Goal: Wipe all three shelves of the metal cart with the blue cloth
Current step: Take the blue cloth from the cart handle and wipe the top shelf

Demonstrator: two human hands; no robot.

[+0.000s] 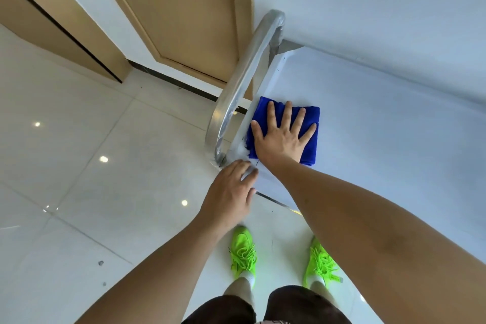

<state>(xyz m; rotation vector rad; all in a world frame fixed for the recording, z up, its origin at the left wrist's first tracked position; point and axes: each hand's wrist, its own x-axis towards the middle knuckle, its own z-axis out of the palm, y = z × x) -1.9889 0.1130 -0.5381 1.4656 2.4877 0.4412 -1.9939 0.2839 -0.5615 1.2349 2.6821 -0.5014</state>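
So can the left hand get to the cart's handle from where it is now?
Probably yes. The left hand rests on the top shelf's near corner, right beside the base of the handle, with nothing between them; the right hand presses the blue cloth further in.

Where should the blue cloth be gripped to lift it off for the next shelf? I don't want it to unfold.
Probably the right-hand edge of the blue cloth, coming from above. It lies folded flat on the top shelf under the right hand, and that edge is clear, unlike the side by the handle.
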